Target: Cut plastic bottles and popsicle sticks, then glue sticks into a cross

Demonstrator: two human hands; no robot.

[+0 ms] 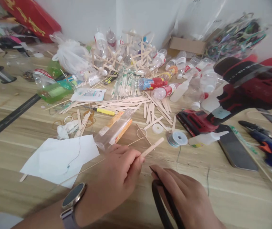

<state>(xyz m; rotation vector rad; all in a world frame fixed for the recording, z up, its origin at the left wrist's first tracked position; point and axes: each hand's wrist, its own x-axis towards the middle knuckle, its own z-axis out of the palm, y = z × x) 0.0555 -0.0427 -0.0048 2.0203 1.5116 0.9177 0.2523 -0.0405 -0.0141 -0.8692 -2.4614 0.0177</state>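
My left hand [120, 170], with a watch [74, 195] on the wrist, is closed in a pinch round a flat wooden craft stick [153, 148]. The stick's free end points up and to the right. Close by on the right, my right hand [188, 197] is wrapped round black-handled scissors [159, 197]. Their tip is just short of the stick and my left fingers, apart from them; the blades are mostly hidden. White paper [59, 157] lies to the left of my left hand, and a clear plastic packet [113, 130] just beyond it.
Loose craft sticks [124, 102] and plastic bottles [166, 90] crowd the back. A red cordless drill [248, 86] stands at right, near a phone [237, 149], a glue bottle [206, 139], a wire spool [177, 139] and a blue glue gun [271, 146]. A yellow cutter [105, 111] lies mid-table.
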